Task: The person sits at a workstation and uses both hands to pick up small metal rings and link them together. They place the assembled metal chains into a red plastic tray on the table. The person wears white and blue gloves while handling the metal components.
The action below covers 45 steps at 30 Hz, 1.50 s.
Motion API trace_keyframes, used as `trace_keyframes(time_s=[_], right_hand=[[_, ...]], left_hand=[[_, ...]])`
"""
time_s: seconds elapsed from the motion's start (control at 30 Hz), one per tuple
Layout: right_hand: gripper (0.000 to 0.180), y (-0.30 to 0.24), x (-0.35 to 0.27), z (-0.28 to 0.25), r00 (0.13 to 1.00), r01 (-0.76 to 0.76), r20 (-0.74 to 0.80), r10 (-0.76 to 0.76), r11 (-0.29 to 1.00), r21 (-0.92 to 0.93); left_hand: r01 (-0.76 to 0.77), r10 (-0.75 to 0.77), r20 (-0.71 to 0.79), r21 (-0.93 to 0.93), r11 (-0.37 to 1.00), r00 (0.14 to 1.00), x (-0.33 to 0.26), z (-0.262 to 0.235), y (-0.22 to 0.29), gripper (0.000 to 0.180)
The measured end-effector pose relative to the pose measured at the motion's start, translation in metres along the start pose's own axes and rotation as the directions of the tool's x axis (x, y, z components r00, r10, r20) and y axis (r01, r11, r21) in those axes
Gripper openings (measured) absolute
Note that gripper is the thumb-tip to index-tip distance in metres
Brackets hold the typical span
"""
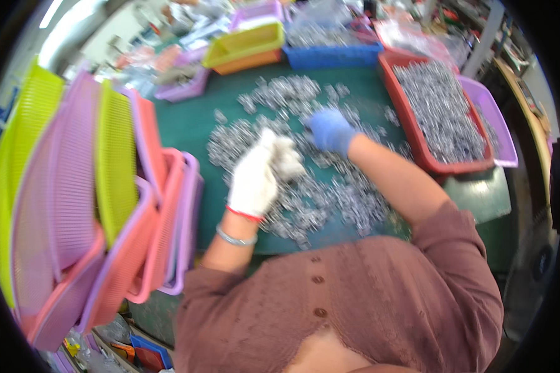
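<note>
Spill risk first, as I read it: the silvery metal pieces (pixel 358 202) lie loose across the green tabletop (pixel 190 127), heaped around and under both hands, some close to the near edge. A careless sweep could push those off. Red bin (pixel 460 168) at right is heaped with similar pieces; a knock could tip some out. Pieces look tangle-prone, so a quick pull might drag neighbours along or snag glove fabric. Stack of plastic baskets (pixel 74 180) at left sits close to the left forearm (pixel 227 252); a bump could shift it.

Pose: white-gloved left hand (pixel 258 177) points away from the body, fingers curled over the heap. Blue-gloved right hand (pixel 331 130) comes in diagonally from the right, fingers down at the pieces. Both look partly closed; blur hides the fingertips, so I can't tell if either grips anything.
</note>
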State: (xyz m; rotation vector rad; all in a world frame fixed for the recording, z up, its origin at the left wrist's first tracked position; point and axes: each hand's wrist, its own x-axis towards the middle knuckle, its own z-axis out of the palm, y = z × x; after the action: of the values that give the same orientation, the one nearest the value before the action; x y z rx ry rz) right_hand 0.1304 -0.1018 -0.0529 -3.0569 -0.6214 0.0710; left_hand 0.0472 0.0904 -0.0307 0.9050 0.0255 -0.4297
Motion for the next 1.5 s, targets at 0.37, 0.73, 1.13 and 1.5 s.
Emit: trace_keyframes(time_s=[0.37, 0.73, 1.13, 1.5], right_hand=[[0.018, -0.001, -0.003, -0.015, 0.990, -0.132, -0.028, 0.138, 0.980, 0.148], [0.013, -0.024, -0.098, -0.056, 0.820, 0.486, -0.567, -0.076, 0.614, 0.622], [0.012, -0.020, -0.153, -0.047, 0.772, 0.473, -0.624, 0.120, 0.548, 0.690], [0.019, -0.024, -0.143, -0.071, 0.910, 0.408, -0.413, -0.037, 0.260, 0.875]], left_hand=[[-0.045, 0.044, 0.007, 0.182, 0.982, 0.999, -0.002, 0.009, -0.003, 0.041], [-0.073, 0.005, 0.197, 0.340, 0.937, 0.980, -0.031, 0.055, -0.006, 0.037], [-0.282, 0.127, 0.305, 0.546, 0.789, 0.944, -0.069, 0.098, -0.014, 0.037], [-0.544, 0.398, 0.370, 0.586, 0.601, 0.839, -0.066, 0.090, -0.002, 0.048]])
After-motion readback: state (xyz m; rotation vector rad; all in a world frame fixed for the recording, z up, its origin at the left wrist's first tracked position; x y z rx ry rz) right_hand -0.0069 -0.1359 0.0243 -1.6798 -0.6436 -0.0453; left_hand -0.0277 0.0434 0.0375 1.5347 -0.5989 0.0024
